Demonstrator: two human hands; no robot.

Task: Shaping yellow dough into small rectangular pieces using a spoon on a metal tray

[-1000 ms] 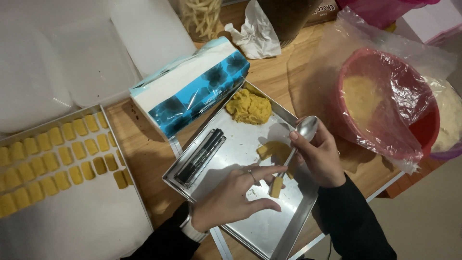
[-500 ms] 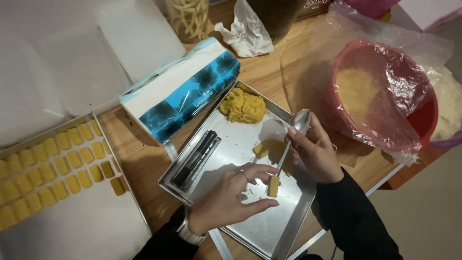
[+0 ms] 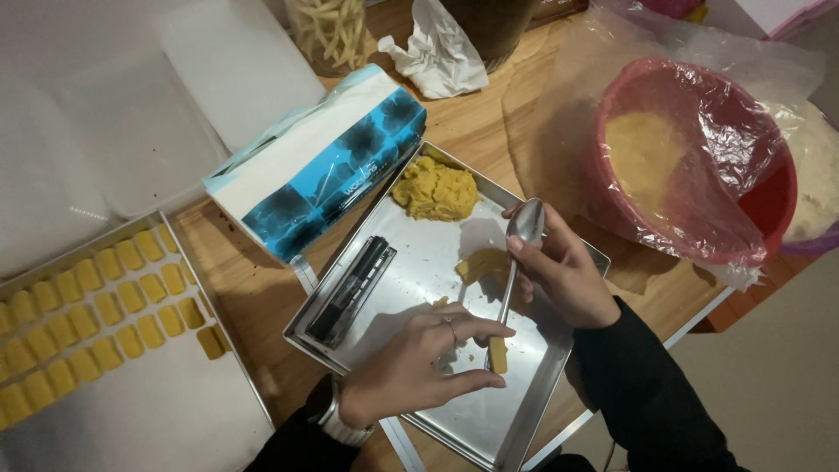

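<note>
Steel tray (image 3: 524,411) sits at the centre of the wooden table (image 3: 253,297), set at a slant, and both hands work inside it. The left hand (image 3: 419,367) comes in from seven o'clock, palm down, thumb and forefinger reaching toward a small yellow dough bar (image 3: 497,354) and lightly touching it at the fingertips. The right hand (image 3: 559,271) enters from four o'clock in a dark sleeve, fingers pinched round the handle of a metal spoon (image 3: 523,240) held upside-down, bowl at twelve o'clock, handle tip down on the bar.

A lump of yellow dough (image 3: 435,188) lies in the tray's eleven o'clock corner, and a smaller scrap (image 3: 481,262) just beside the spoon. A black ridged tool (image 3: 354,288) lies along the tray's nine o'clock rim.

Bare metal shows toward the tray's six o'clock end. A blue tissue box (image 3: 315,166) crowds the rim at ten o'clock; a red bowl (image 3: 699,157) under plastic film stands at two o'clock. A sheet of shaped yellow pieces (image 3: 96,306) lies well apart at nine o'clock.
</note>
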